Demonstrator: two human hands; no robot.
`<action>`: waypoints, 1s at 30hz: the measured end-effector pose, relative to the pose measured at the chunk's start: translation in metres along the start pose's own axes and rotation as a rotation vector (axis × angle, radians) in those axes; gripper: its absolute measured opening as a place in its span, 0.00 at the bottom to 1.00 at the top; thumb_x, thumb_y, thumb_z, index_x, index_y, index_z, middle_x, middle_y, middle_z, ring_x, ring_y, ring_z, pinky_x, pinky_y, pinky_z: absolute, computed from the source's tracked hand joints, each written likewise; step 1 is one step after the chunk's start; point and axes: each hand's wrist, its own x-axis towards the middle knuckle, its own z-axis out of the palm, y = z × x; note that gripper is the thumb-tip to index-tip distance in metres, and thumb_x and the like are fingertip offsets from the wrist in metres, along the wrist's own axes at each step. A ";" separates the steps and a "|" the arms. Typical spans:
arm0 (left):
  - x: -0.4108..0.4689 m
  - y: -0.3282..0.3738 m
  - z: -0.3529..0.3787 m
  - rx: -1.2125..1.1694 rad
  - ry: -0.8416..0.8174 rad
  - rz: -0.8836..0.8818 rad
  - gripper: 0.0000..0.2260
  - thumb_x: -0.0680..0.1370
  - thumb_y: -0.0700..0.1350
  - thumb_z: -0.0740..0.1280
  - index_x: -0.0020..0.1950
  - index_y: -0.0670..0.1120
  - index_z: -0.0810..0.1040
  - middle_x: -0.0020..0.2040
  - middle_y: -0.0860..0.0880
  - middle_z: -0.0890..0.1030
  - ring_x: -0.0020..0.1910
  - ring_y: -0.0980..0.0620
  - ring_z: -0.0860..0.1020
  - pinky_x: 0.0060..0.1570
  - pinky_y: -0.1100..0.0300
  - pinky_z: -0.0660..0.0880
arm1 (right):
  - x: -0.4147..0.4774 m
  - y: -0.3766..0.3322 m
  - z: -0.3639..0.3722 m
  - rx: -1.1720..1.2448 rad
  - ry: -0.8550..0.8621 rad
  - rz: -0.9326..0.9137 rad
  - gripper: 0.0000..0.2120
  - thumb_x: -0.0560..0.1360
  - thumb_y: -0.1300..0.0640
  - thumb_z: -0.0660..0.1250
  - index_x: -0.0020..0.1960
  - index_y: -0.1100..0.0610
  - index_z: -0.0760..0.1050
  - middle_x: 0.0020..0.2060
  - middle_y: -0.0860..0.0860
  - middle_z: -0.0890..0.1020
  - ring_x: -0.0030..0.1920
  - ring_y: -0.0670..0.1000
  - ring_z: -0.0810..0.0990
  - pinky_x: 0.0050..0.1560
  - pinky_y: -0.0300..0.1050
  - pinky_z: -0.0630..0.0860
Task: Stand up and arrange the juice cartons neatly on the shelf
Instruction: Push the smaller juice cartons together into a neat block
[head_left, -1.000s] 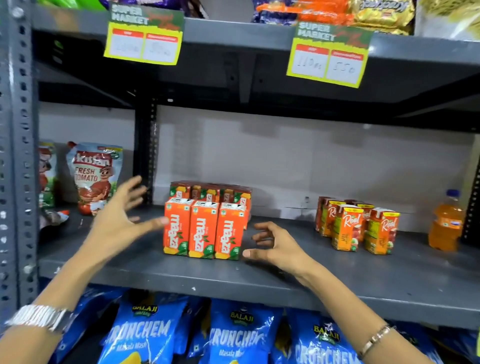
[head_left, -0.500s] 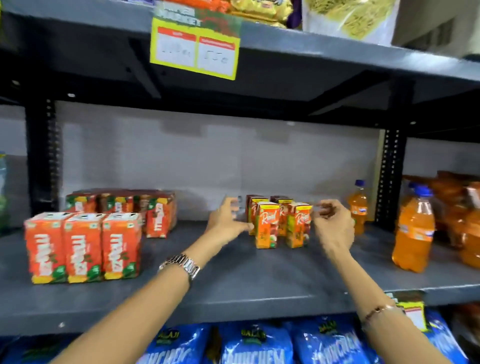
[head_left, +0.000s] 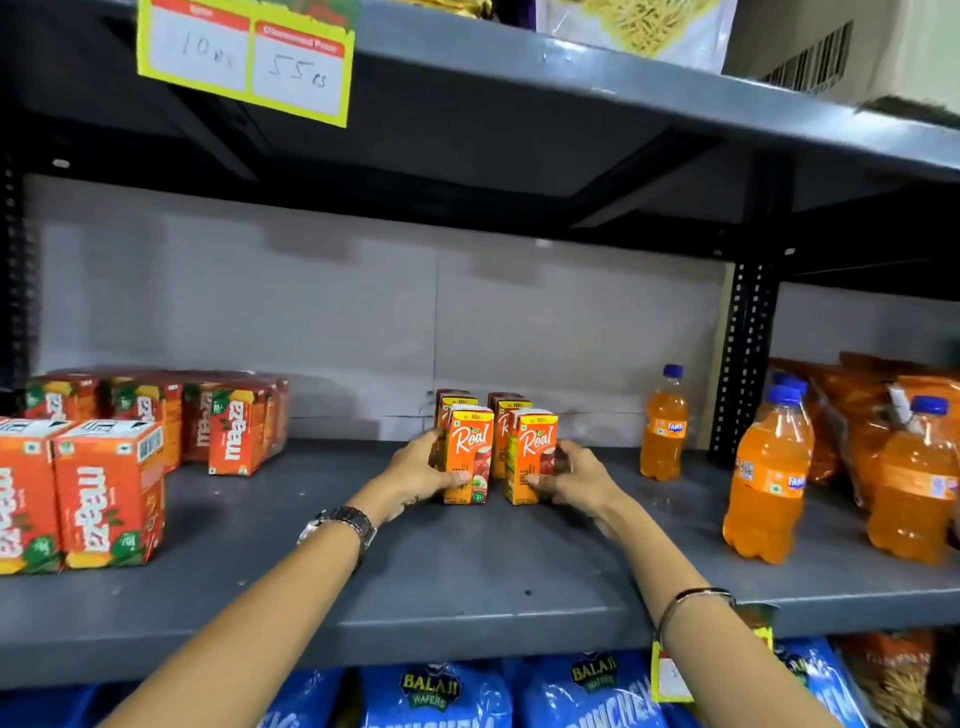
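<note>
Several small orange Real juice cartons (head_left: 497, 436) stand upright in two short rows at the middle of the grey shelf (head_left: 467, 582). My left hand (head_left: 415, 475) grips the front left Real carton (head_left: 470, 454) from its left side. My right hand (head_left: 574, 478) grips the front right Real carton (head_left: 532, 454) from its right side. A narrow gap separates the two front cartons. At the left of the shelf stand orange Maaza juice cartons (head_left: 109, 493), with more Maaza cartons (head_left: 236, 431) behind them.
Orange Fanta bottles (head_left: 665, 423) (head_left: 766, 478) stand to the right of the Real cartons, beside a black shelf post (head_left: 743, 358). Orange snack bags (head_left: 872, 415) fill the far right. A yellow price tag (head_left: 249, 57) hangs above. Blue Balaji wafer bags (head_left: 431, 691) fill the shelf below.
The view and both hands swung right from the Maaza cartons to the Real cartons. Each hand, open before, has now closed on a front Real carton.
</note>
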 end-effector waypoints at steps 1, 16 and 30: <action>-0.001 0.000 0.000 -0.012 -0.007 0.001 0.33 0.72 0.41 0.73 0.73 0.46 0.61 0.69 0.45 0.71 0.66 0.46 0.71 0.65 0.48 0.71 | -0.003 -0.001 0.000 0.027 -0.008 -0.007 0.21 0.70 0.63 0.70 0.61 0.57 0.69 0.51 0.53 0.78 0.53 0.53 0.78 0.55 0.51 0.78; -0.050 0.007 -0.001 -0.037 -0.117 0.039 0.34 0.71 0.43 0.74 0.73 0.48 0.63 0.67 0.45 0.73 0.64 0.48 0.73 0.59 0.46 0.76 | -0.063 -0.006 -0.011 0.105 -0.077 -0.100 0.20 0.71 0.63 0.69 0.62 0.59 0.69 0.47 0.51 0.79 0.48 0.49 0.80 0.44 0.42 0.81; -0.084 0.012 0.006 -0.021 -0.082 0.144 0.29 0.72 0.44 0.71 0.72 0.49 0.65 0.68 0.48 0.72 0.67 0.49 0.70 0.66 0.49 0.70 | -0.098 -0.009 -0.019 0.028 -0.077 -0.134 0.21 0.72 0.59 0.68 0.64 0.57 0.69 0.52 0.54 0.79 0.54 0.53 0.80 0.45 0.42 0.81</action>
